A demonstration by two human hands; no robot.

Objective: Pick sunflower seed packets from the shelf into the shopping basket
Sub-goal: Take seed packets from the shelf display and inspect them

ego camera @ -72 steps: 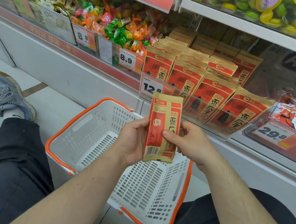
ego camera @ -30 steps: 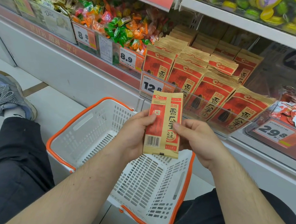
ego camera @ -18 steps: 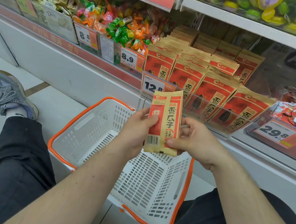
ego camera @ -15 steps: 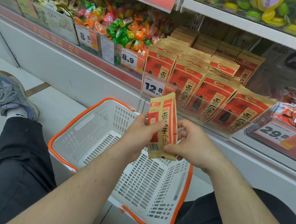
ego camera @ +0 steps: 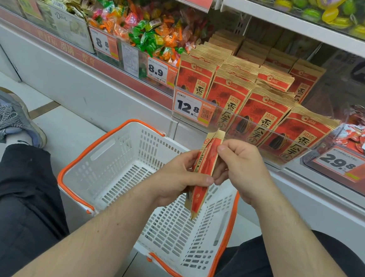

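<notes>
One seed packet (ego camera: 204, 172) in my hands at frame centre, edge-on over the basket (ego camera: 132, 167).
My left hand (ego camera: 178, 181) pinches its lower half, my right hand (ego camera: 240, 164) its top edge; the basket holds nothing yet. Next, I judge: lower, release, then reach to the shelf stack (ego camera: 255, 104) at upper right.

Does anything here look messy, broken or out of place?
Nothing is spilled or damaged. The red and gold seed packet sits edge-on between the left hand and right hand, above the white plastic basket with orange rim, which holds nothing yet. The shelf packets lean in rows.
</notes>
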